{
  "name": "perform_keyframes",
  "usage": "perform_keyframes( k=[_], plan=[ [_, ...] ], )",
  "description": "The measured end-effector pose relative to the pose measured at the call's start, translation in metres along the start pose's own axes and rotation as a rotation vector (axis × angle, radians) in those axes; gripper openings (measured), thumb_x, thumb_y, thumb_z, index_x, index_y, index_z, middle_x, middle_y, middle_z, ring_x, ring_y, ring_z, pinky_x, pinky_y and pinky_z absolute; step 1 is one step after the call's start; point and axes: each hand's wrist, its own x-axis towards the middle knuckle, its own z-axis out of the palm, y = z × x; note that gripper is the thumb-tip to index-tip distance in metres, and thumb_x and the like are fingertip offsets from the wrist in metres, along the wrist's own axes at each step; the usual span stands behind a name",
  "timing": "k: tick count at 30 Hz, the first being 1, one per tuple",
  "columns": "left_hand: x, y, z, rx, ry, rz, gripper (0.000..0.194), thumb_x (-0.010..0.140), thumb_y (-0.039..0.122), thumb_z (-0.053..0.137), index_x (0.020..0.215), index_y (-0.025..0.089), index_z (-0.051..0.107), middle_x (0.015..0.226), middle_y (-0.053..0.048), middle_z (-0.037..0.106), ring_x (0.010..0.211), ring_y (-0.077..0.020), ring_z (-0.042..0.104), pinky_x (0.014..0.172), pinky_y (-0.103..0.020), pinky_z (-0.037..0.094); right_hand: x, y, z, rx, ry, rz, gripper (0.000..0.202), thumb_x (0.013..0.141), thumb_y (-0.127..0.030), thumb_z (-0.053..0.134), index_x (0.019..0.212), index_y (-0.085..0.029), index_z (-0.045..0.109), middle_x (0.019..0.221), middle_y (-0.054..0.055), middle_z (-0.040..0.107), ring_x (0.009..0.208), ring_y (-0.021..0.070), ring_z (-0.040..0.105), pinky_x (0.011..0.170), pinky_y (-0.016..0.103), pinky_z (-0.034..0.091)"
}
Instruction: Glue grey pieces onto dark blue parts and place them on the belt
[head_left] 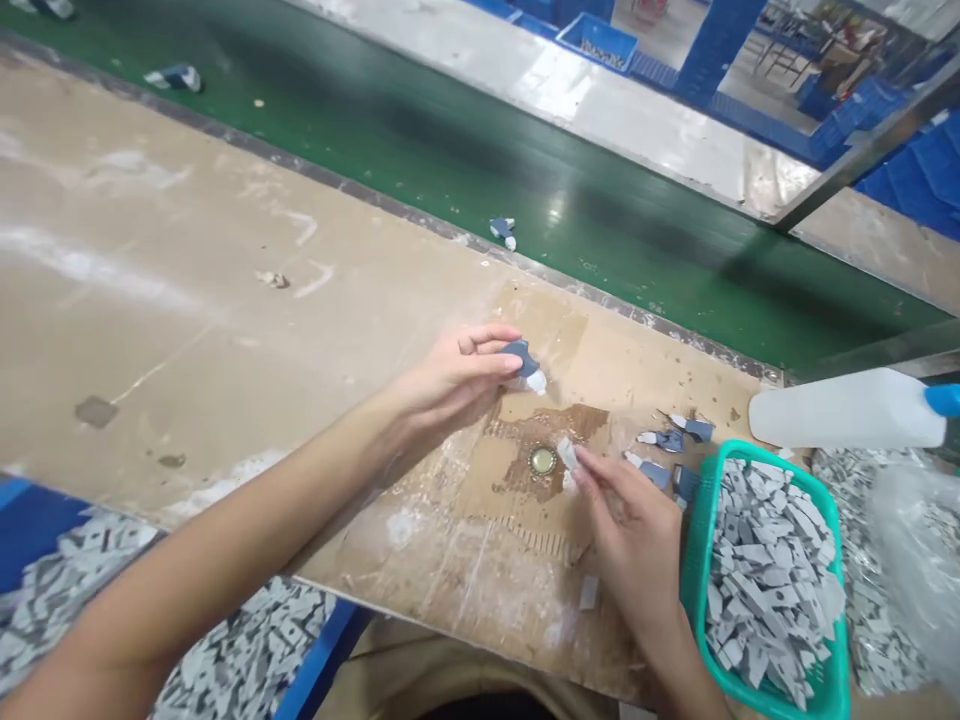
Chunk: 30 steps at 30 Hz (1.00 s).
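Note:
Between the thumb and fingers of my left hand (472,372) is a small blue-and-white plastic part (525,364), held above the worktable. My right hand (630,510) pinches a small light-grey plastic piece (568,454) near its fingertips. Just left of that piece, a metal bottle cap (542,460) lies on a worn patch of cardboard (480,485). Several blue-and-white parts (664,440) rest on the table beyond my right hand. To the right of my wrist stands a green basket (841,600) heaped with grey pieces.
Beyond the table runs a green conveyor belt (420,150) carrying a few blue-and-white parts (502,231). A white bottle (844,408) with a blue cap lies behind the basket. Bagged grey pieces (885,620) sit at right. Blue bins (319,655) of grey pieces are at lower left.

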Motion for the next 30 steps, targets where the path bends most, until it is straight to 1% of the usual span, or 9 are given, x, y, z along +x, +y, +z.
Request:
perform_keyframes(
  k=[4,8,11,15,19,22,24,27,30],
  plan=[
    [-0.006,0.003,-0.010,-0.043,-0.002,-0.019,0.030,0.067,0.007,0.080,0.094,0.019,0.076,0.083,0.000,0.072,0.075,-0.0136,0.069,0.083,-0.031,0.059,-0.001,0.004,0.010,-0.135,0.027,-0.172,0.031,0.093,-0.010,0.064,0.119,-0.024,0.073,0.098,0.004,0.077,0.086,0.0153,0.073,0.079,0.028,0.061],
    [-0.011,0.006,-0.012,-0.065,-0.052,-0.027,0.027,0.077,0.011,0.075,0.103,0.019,0.075,0.088,-0.004,0.072,0.084,-0.0206,0.072,0.085,-0.041,0.062,-0.005,0.006,0.019,-0.232,0.003,-0.285,0.040,0.090,-0.004,0.066,0.123,-0.026,0.071,0.091,0.003,0.076,0.079,0.0130,0.071,0.074,0.028,0.061],
    [-0.012,0.005,-0.011,-0.016,-0.033,0.011,0.031,0.079,0.014,0.077,0.109,0.016,0.074,0.090,-0.006,0.072,0.086,-0.0218,0.073,0.083,-0.038,0.063,-0.007,0.005,0.023,-0.318,-0.042,-0.319,0.046,0.090,-0.003,0.066,0.128,-0.028,0.067,0.092,0.003,0.075,0.078,0.0134,0.071,0.073,0.028,0.061],
    [-0.011,0.003,-0.012,0.070,-0.005,0.043,0.031,0.081,0.018,0.076,0.112,0.016,0.074,0.095,-0.007,0.073,0.089,-0.0208,0.073,0.082,-0.035,0.061,-0.011,0.003,0.024,-0.409,-0.090,-0.324,0.056,0.087,0.001,0.068,0.134,-0.030,0.063,0.094,0.002,0.075,0.078,0.0134,0.069,0.073,0.028,0.059],
    [-0.012,-0.001,-0.013,0.108,-0.059,0.037,0.022,0.082,0.022,0.076,0.103,0.015,0.076,0.097,-0.006,0.074,0.092,-0.0198,0.072,0.081,-0.031,0.061,-0.012,0.001,0.025,-0.484,-0.129,-0.347,0.055,0.085,0.003,0.070,0.130,-0.027,0.065,0.093,0.002,0.074,0.077,0.0131,0.068,0.073,0.028,0.057],
    [-0.013,-0.003,-0.013,0.086,-0.101,0.034,0.017,0.083,0.024,0.074,0.098,0.016,0.078,0.097,-0.005,0.074,0.094,-0.0193,0.071,0.079,-0.028,0.060,-0.011,0.000,0.026,-0.511,-0.139,-0.362,0.050,0.086,0.001,0.069,0.128,-0.026,0.066,0.092,0.002,0.074,0.077,0.0133,0.068,0.073,0.028,0.056],
    [-0.014,-0.004,-0.013,0.079,-0.132,0.020,0.016,0.084,0.024,0.073,0.097,0.016,0.078,0.095,-0.005,0.075,0.092,-0.0194,0.072,0.079,-0.028,0.060,-0.011,0.000,0.027,-0.512,-0.140,-0.358,0.049,0.088,-0.001,0.068,0.130,-0.027,0.066,0.091,0.003,0.074,0.076,0.0140,0.068,0.072,0.028,0.057],
    [-0.015,-0.006,-0.014,0.086,-0.163,-0.026,0.017,0.084,0.021,0.073,0.098,0.015,0.077,0.090,-0.006,0.075,0.086,-0.0195,0.072,0.079,-0.031,0.060,-0.011,-0.002,0.025,-0.425,-0.104,-0.305,0.048,0.089,-0.003,0.067,0.129,-0.031,0.067,0.094,0.003,0.074,0.077,0.0158,0.070,0.070,0.031,0.058],
    [-0.017,-0.010,-0.012,0.119,-0.165,-0.057,0.018,0.079,0.015,0.075,0.097,0.014,0.077,0.085,-0.007,0.076,0.081,-0.0193,0.073,0.078,-0.033,0.059,-0.011,-0.007,0.019,-0.272,0.044,-0.155,0.043,0.089,-0.006,0.068,0.122,-0.034,0.071,0.098,0.003,0.074,0.081,0.0187,0.070,0.071,0.035,0.058]
  ],
)
